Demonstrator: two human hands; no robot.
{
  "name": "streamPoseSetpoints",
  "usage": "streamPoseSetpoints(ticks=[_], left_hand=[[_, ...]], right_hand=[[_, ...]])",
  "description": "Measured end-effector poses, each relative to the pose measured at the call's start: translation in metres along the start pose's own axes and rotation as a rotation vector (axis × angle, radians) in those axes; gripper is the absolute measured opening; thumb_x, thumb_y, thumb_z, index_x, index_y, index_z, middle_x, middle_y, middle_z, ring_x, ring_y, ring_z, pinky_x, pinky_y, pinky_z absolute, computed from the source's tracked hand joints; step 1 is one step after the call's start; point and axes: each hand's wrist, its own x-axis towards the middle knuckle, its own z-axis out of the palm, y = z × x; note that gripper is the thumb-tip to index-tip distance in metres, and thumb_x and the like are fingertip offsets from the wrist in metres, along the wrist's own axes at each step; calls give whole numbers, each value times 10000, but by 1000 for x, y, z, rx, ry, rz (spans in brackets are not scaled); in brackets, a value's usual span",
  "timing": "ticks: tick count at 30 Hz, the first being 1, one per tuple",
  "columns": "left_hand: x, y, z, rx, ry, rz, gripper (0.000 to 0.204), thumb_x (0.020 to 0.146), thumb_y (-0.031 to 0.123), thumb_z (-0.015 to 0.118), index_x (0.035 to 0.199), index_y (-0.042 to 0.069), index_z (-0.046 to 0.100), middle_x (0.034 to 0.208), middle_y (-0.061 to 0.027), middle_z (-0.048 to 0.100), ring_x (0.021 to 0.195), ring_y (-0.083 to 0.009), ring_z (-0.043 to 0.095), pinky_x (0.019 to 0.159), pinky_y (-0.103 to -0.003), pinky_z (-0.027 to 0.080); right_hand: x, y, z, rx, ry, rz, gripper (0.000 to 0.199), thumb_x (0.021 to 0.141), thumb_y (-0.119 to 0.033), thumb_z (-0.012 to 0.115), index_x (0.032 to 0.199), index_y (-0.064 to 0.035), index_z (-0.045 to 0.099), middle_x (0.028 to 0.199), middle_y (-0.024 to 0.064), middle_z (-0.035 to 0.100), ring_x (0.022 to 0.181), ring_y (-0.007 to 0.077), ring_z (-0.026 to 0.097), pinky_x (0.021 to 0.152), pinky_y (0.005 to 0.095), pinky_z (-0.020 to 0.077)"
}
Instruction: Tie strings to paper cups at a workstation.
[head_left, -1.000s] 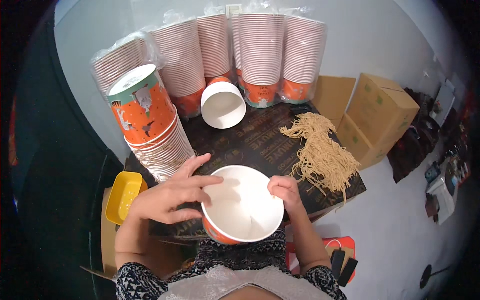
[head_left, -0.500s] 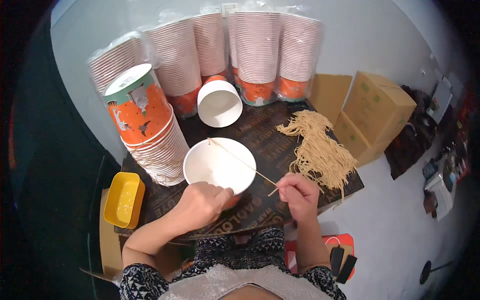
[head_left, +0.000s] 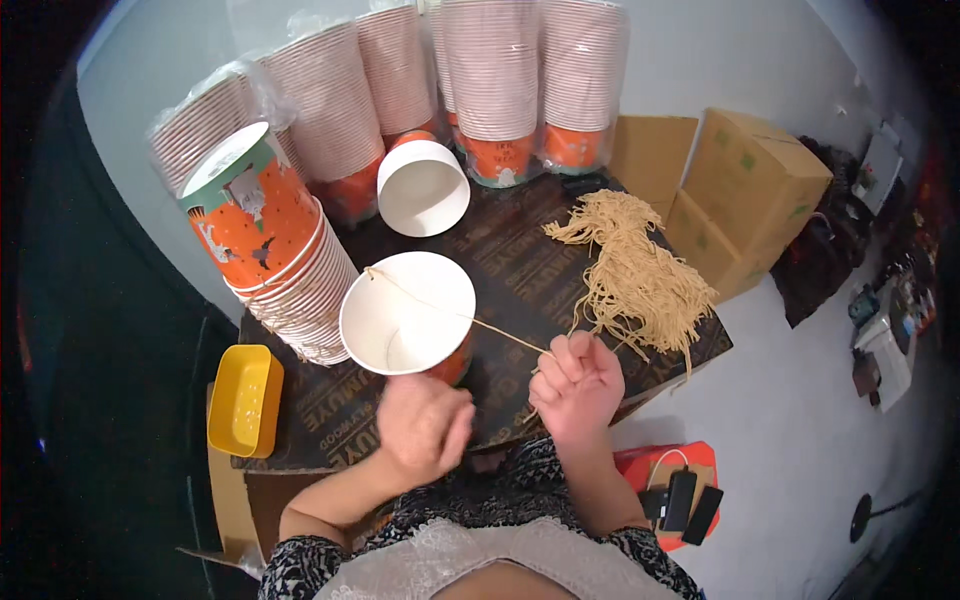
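Note:
A paper bucket (head_left: 400, 325) stands on the table in front of me, white inside, with orange showing low on its outside. A thin tan cord (head_left: 505, 334) is attached at its far left rim and runs across the opening. The cord's other end reaches my right hand (head_left: 578, 385), which pinches it, fingers curled, right of the bucket. My left hand (head_left: 422, 432) is closed and slightly blurred just below the bucket's near side. Whether it touches the bucket or holds anything is hidden. A pile of tan cords (head_left: 640, 280) lies to the right.
Left stands a stack of nested buckets (head_left: 300, 290), topped by an inverted orange one (head_left: 255, 215). Another bucket (head_left: 425, 190) lies tipped behind. Plastic-wrapped stacks (head_left: 490, 80) line the wall. A yellow tray (head_left: 243, 400) sits at the left edge; cardboard boxes (head_left: 755, 180) stand at right.
My left hand has come off the bucket's near rim toward me and curled. My right hand still pinches the cord, its fingers turned upward. The view has shifted slightly.

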Motion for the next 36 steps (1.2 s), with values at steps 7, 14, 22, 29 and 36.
streamPoseSetpoints(ticks=[7,14,22,29,36], left_hand=[[-27,25,34,-531,-255,-622,189,864,123,752,961,-11,660,651,-64,630,537,-145,617,503,-291,485],[-22,15,15,-655,-401,-776,104,911,98,667,893,0,637,640,-76,638,534,-162,627,504,-300,480],[5,11,-12,-394,-558,-673,64,853,56,635,858,-8,637,680,-117,632,597,-175,629,581,-319,495],[6,9,-16,-421,-511,-787,90,881,61,632,838,-18,629,657,-65,618,597,-112,593,557,-290,478],[-2,1,-30,-435,-359,-914,130,920,85,645,828,-6,630,614,-32,604,533,-65,550,487,-251,424]], right_hand=[[6,18,0,6,52,-21,288,1002,-215,409,865,-64,612,639,-5,371,518,114,300,460,274,265],[-2,15,-9,-1430,114,-301,157,913,-92,529,909,-25,671,927,74,678,757,203,560,724,277,411],[-25,27,5,-1621,-248,-198,211,895,-1,620,1104,18,648,1031,134,711,899,266,685,784,348,535],[-18,25,4,-1669,-287,-170,83,856,5,679,933,3,647,804,104,654,671,184,634,606,302,494],[-2,47,-8,-1672,-78,-473,134,789,55,712,842,-28,621,724,77,611,580,196,598,526,307,463]])
